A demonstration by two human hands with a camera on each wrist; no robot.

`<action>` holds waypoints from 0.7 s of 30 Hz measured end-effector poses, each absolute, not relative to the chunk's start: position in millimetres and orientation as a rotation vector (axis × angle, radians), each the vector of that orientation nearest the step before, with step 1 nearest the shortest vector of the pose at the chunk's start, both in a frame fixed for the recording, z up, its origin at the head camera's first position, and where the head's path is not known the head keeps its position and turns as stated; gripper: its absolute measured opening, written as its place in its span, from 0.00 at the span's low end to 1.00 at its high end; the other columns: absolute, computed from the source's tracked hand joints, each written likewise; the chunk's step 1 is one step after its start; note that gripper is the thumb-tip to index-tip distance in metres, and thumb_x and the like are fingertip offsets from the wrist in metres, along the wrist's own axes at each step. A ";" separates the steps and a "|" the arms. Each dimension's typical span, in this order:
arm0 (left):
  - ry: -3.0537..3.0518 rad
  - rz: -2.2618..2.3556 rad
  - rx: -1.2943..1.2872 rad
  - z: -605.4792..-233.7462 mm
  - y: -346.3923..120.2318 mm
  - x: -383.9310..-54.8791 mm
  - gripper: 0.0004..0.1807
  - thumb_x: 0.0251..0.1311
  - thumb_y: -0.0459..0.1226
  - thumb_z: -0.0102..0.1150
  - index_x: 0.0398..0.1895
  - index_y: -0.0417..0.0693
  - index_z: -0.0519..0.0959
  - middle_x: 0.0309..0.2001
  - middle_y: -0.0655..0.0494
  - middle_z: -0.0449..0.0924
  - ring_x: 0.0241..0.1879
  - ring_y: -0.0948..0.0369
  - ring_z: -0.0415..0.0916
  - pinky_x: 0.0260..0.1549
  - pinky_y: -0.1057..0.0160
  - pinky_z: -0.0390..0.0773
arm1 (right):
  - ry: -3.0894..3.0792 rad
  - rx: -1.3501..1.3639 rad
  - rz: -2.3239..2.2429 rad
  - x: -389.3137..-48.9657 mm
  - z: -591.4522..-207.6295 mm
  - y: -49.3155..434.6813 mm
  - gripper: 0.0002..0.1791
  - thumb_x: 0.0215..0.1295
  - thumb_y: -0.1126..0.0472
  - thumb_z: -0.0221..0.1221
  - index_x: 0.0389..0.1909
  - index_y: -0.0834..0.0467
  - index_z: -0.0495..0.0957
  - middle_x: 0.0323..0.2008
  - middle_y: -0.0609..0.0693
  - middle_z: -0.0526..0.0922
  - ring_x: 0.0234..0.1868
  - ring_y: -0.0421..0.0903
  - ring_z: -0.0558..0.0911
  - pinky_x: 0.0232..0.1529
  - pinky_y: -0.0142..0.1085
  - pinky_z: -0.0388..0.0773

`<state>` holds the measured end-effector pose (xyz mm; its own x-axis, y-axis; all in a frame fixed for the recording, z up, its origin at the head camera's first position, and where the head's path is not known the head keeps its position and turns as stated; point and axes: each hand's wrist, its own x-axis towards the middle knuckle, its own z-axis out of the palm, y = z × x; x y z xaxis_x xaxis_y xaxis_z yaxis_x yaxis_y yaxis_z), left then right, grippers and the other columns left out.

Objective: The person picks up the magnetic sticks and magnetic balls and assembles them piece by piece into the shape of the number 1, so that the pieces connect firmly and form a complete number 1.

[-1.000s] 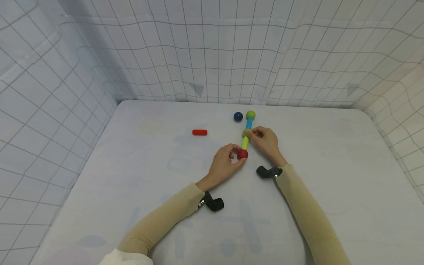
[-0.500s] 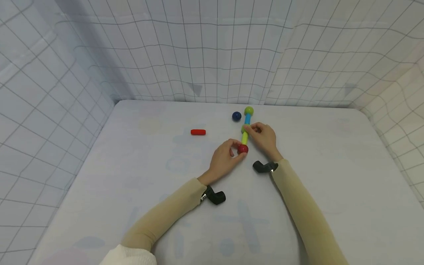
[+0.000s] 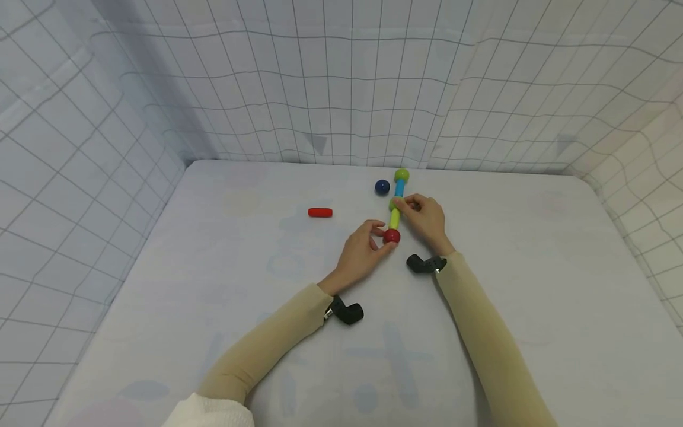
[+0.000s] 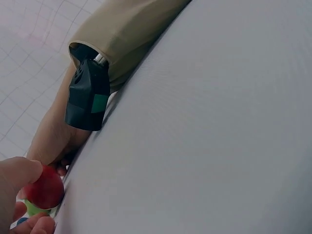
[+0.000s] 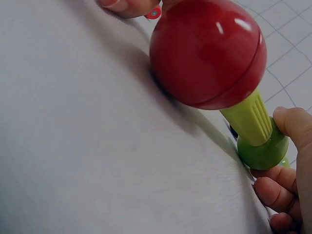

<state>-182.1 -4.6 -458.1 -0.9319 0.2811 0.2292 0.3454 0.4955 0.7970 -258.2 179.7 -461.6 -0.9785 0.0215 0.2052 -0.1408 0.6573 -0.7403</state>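
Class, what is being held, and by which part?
A toy chain: the left hand holds its red end ball; the right hand, its middle green ball.

text: none legible | white tabletop covering (image 3: 533,284): faint blue-grey cross-shaped print (image 3: 397,354), resembling a plus sign, too pale to read surely | black angular wrist-worn device (image 4: 84,100): small green rectangular patch (image 4: 99,103), no readable characters

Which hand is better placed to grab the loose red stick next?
Left hand, probably, after releasing the red ball: it's nearer the red stick, on the same side of the chain. The right hand pinches the middle green ball and would likely have to reach across.
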 end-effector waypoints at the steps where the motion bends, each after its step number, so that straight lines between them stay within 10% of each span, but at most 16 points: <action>1: -2.656 -1.458 -0.554 -458.3 -5.6 -182.5 0.25 0.59 0.44 0.64 0.56 0.43 0.71 0.44 0.53 0.80 0.27 0.64 0.71 0.26 0.68 0.71 | -2.680 0.096 1.222 -258.3 -461.7 179.9 0.26 0.62 0.39 0.58 0.38 0.60 0.83 0.25 0.51 0.77 0.28 0.47 0.71 0.30 0.37 0.62; 21: -2.547 -1.325 -0.464 -438.4 -70.8 -199.3 0.07 0.63 0.35 0.59 0.42 0.44 0.82 0.39 0.55 0.80 0.32 0.61 0.71 0.31 0.63 0.70 | -2.674 0.086 1.297 -257.6 -464.1 180.4 0.28 0.61 0.37 0.57 0.39 0.60 0.83 0.26 0.51 0.77 0.29 0.47 0.71 0.32 0.36 0.62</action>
